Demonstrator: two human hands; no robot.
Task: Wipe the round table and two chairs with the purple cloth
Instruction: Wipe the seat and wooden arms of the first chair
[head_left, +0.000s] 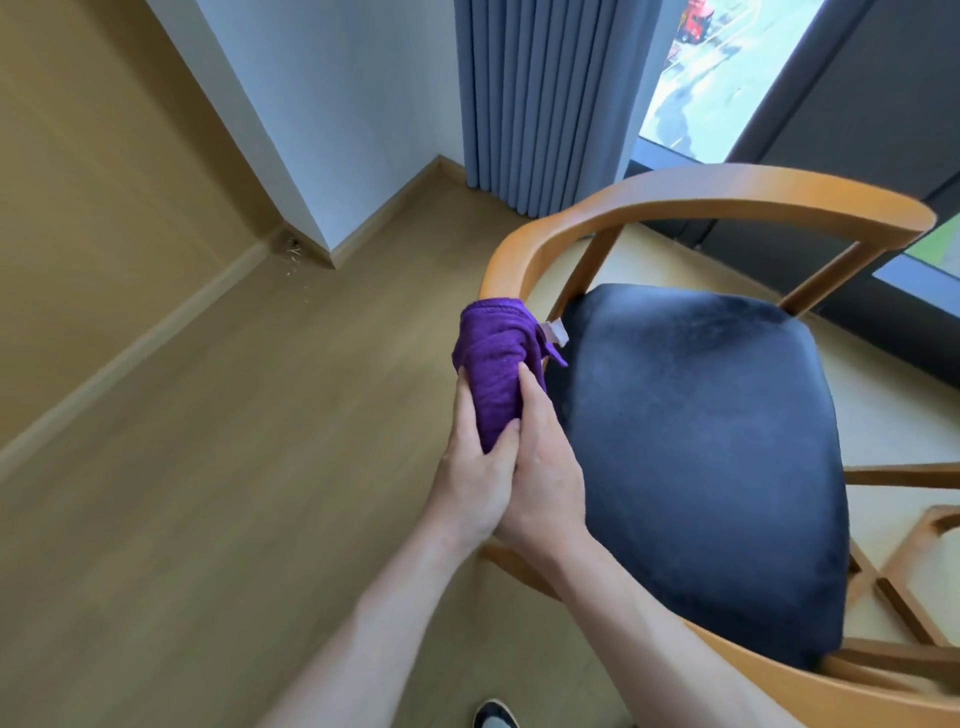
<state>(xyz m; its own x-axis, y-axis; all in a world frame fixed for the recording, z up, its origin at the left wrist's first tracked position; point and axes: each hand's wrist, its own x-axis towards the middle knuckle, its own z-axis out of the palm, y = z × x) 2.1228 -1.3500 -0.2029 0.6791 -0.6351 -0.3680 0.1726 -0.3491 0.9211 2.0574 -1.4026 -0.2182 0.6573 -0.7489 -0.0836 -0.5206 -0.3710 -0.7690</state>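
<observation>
Gripping the purple cloth (498, 374) with both hands, left hand (475, 483) and right hand (545, 467) curled round it, I hold it wrapped over the chair (727, 197)'s curved wooden armrest beside the dark seat cushion (701, 441).

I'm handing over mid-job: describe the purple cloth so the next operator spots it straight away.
Find the wooden chair with the dark blue seat cushion by the window. Follow its curved rail to the near left side, where both hands meet. The purple cloth is wrapped over that rail, held by the left hand and right hand; it is the only purple thing here.
</observation>
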